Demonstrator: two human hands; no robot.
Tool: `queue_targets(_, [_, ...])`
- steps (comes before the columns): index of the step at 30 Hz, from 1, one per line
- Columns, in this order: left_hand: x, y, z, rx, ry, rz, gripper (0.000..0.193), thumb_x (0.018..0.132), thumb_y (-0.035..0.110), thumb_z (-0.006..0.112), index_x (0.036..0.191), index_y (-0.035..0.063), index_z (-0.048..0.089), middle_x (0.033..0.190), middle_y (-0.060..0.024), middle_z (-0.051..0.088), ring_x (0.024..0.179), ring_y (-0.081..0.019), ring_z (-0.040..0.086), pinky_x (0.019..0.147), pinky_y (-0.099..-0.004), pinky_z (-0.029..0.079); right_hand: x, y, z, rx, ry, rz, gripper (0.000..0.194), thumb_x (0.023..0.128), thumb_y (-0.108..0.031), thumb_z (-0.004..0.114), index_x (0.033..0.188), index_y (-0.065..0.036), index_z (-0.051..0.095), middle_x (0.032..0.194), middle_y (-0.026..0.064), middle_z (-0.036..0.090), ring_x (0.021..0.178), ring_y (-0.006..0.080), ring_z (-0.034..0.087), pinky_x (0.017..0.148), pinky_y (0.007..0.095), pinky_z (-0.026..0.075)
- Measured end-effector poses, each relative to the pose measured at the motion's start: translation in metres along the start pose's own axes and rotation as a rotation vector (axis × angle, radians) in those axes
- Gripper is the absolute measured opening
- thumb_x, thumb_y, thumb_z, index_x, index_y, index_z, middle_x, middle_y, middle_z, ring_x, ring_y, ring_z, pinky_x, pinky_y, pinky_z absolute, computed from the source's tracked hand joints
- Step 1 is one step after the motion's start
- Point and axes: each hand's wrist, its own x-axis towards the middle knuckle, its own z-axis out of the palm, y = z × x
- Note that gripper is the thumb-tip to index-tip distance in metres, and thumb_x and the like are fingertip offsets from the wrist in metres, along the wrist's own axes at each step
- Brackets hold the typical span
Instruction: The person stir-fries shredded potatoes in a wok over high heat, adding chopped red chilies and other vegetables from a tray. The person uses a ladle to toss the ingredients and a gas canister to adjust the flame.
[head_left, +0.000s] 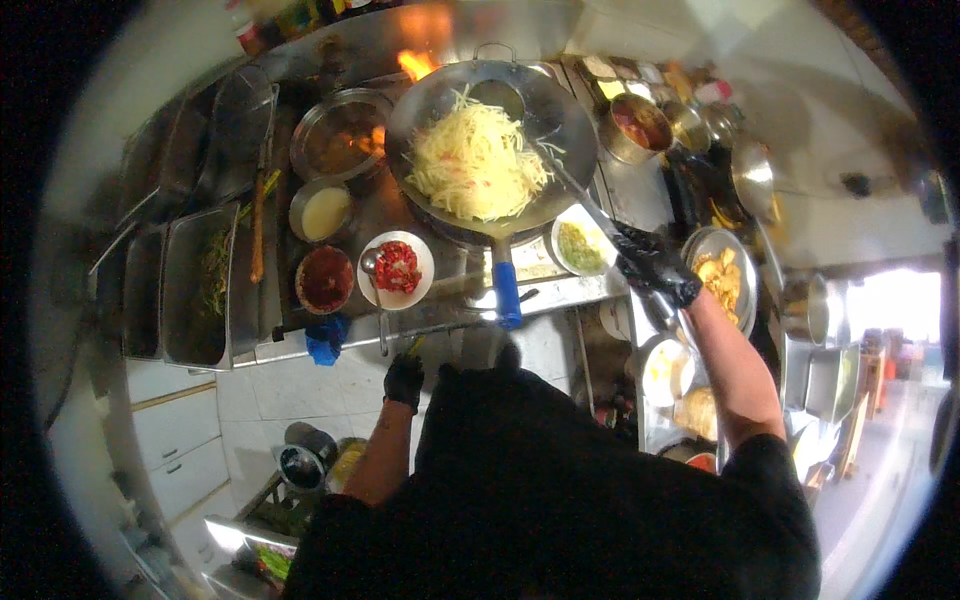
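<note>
Pale shredded strips, perhaps potato, with red bits (480, 161) lie heaped in a steel wok (559, 127) at the upper middle. The wok's blue-wrapped handle (507, 296) points towards me, untouched. My right hand (652, 266), in a black glove, is closed round the shaft of a long metal cooking utensil (581, 191), whose far end reaches into the strips. My left hand (405, 381), also gloved in black, hangs low before the counter edge, left of the wok handle. A small yellow-green piece shows at its fingertips; whether it is gripped is unclear.
Flames (416, 64) rise behind the wok. Left of it stand a white bowl of chopped red chillies (397, 266) with a spoon, a dark red sauce bowl (324, 279) and metal trays (196, 289). Rightward are a bowl of chopped greens (581, 247), a pot (637, 131) and a food plate (742, 281).
</note>
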Motion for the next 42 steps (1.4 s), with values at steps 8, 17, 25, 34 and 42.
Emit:
queue_targets(8, [0.0,0.023,0.036,0.43,-0.131,0.123,0.024,0.085,0.013,0.065,0.109,0.009,0.065,0.1,-0.013,0.068,0.095,-0.028,0.064,0.084,-0.0376,0.052,-0.013,0.01,-0.015,-0.596,0.375,-0.171,0.044,0.099,-0.019,0.055,0.139,-0.004,0.05,0.115,0.0155,0.066,0.09,0.0166,0.061,0.078,0.0302,0.049])
queue_targets(17, [-0.044,0.078,0.068,0.743,-0.233,0.306,0.025,0.097,0.015,0.055,0.119,0.0037,0.061,0.109,-0.0079,0.065,0.099,-0.0211,0.062,0.085,-0.033,0.053,0.033,0.014,0.068,1.26,-0.228,0.392,0.018,0.097,-0.023,0.058,0.105,-0.007,0.06,0.086,0.0053,0.065,0.066,0.0162,0.063,0.062,0.028,0.055])
queue_targets(25, [-0.057,0.132,0.103,0.664,-0.275,0.291,0.026,0.099,0.022,0.056,0.118,0.0045,0.061,0.102,-0.0059,0.066,0.09,-0.0161,0.061,0.076,-0.0301,0.052,0.055,-0.02,0.08,1.081,0.093,0.243,0.014,0.101,-0.022,0.05,0.105,-0.01,0.056,0.063,0.0011,0.051,0.041,0.0086,0.041,0.034,0.0204,0.033])
queue_targets(34, [-0.046,0.173,0.16,0.637,-0.317,0.275,0.024,0.096,0.017,0.057,0.114,0.0021,0.061,0.104,-0.0089,0.064,0.095,-0.019,0.06,0.083,-0.0302,0.051,-0.003,-0.04,0.067,0.584,0.072,0.144,0.045,0.101,-0.028,0.052,0.142,-0.01,0.047,0.062,-0.0014,0.048,0.044,0.007,0.041,0.04,0.023,0.032])
queue_targets(42, [-0.032,0.231,0.242,-0.218,-0.332,-0.327,0.029,0.102,0.03,0.046,0.107,0.0086,0.064,0.103,-0.0051,0.065,0.09,-0.0192,0.063,0.081,-0.0328,0.052,-0.043,-0.034,0.069,-0.342,0.225,-0.065,0.048,0.101,-0.026,0.053,0.146,-0.009,0.043,0.076,0.001,0.058,0.059,0.0056,0.049,0.049,0.0241,0.039])
